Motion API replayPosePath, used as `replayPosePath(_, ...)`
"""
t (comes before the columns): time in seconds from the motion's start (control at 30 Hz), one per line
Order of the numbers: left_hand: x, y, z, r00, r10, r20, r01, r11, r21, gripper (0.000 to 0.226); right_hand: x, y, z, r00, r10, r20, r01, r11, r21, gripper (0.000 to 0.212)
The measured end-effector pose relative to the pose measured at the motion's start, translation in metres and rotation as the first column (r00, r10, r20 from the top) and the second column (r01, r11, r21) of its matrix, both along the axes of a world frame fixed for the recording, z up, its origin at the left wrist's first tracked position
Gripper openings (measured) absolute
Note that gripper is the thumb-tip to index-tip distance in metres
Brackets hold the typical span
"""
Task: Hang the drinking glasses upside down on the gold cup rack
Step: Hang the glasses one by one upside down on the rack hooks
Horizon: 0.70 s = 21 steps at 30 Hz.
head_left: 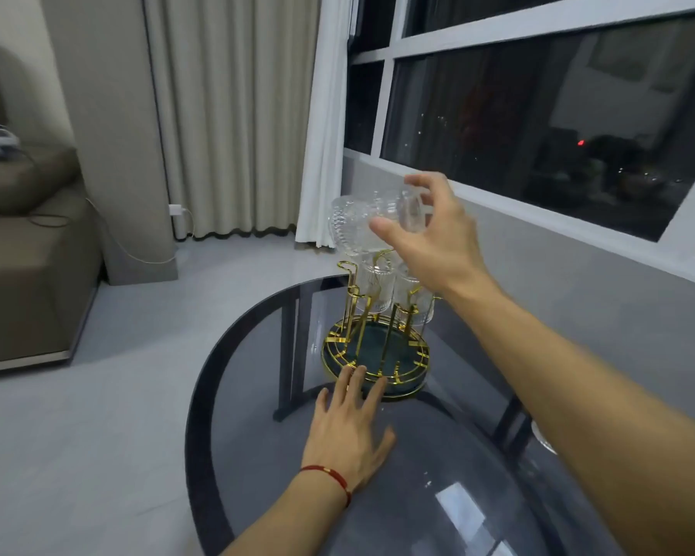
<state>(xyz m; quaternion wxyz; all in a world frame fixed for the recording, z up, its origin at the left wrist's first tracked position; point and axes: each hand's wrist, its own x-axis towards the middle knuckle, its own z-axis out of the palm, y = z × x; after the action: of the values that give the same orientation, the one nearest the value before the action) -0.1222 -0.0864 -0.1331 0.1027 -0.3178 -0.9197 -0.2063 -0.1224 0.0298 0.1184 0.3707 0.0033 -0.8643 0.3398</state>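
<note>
A gold wire cup rack (376,349) with a round dark green base stands on the far part of the smoked-glass table (438,475). Two ribbed clear glasses (372,288) hang upside down on its far pegs. My right hand (434,238) holds another ribbed drinking glass (358,226) by its base, tilted on its side just above the rack's top. My left hand (350,431) lies flat on the table, fingers spread, with the fingertips touching the rack's front rim.
The oval table's left edge curves close to my left arm. A glass rim (544,437) peeks out at the right behind my right forearm. A window wall runs along the right, curtains hang behind the rack, and a sofa (25,274) sits at the left.
</note>
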Motion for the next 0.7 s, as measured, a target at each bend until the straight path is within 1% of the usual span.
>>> replayPosePath(0.07, 0.0, 0.0, -0.002, 1.0, -0.003, 0.005, 0.003, 1.0, 0.007, 0.071, -0.03, -0.006, 0.005, 0.999, -0.004, 0.051, -0.001, 0.995, 0.103, 0.07)
replayPosePath(0.23, -0.001, 0.005, -0.001, 1.0, 0.014, 0.021, -0.014, 1.0, 0.02, 0.073, -0.074, -0.004, -0.01, 0.971, -0.075, 0.229, 0.015, 0.968, 0.25, 0.073)
replayPosePath(0.4, -0.001, 0.005, -0.001, 1.0, 0.014, 0.015, -0.014, 0.999, 0.038, 0.072, -0.096, -0.004, -0.02, 0.938, -0.104, 0.33, -0.005, 0.95, 0.312, 0.076)
replayPosePath(0.53, 0.0, 0.004, -0.001, 1.0, 0.003, 0.005, -0.003, 0.999, 0.054, 0.071, -0.109, -0.009, -0.028, 0.9, -0.135, 0.415, -0.022, 0.936, 0.351, 0.073)
replayPosePath(0.6, 0.0, 0.004, 0.0, 1.0, 0.005, -0.003, -0.005, 0.998, 0.058, 0.071, -0.112, -0.011, -0.034, 0.875, -0.183, 0.449, -0.036, 0.899, 0.436, 0.07)
replayPosePath(0.7, 0.001, 0.004, 0.0, 1.0, 0.009, -0.01, -0.008, 0.999, 0.053, 0.071, -0.113, -0.012, -0.044, 0.846, -0.285, 0.451, -0.075, 0.774, 0.628, 0.064)
